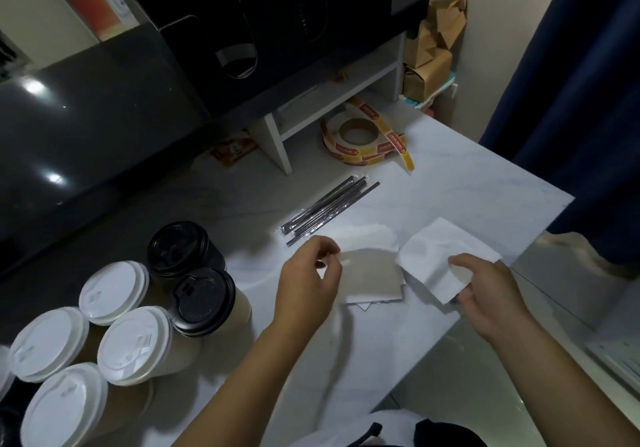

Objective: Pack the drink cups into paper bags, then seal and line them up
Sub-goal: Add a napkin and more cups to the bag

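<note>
Drink cups (135, 344) of pale paper, several with white domed lids and two with black lids, stand upright in a tight cluster on the pale marble-look table (450, 187). They sit left of the left hand (310, 273) and slightly nearer the body, well apart from the right hand (485, 294). None is bagged yet. The left hand pinches the left edge of a flat greyish-white paper sheet (370, 273). The right hand grips the near corner of a second white paper square (436, 256), thumb on top. Folded bags or napkins: cannot tell. Crumpled brown paper bags (433, 55) lie far beyond the right hand. Judgement: a cup pickup falls to the left hand, with a side grasp on the vertical axis.
</note>
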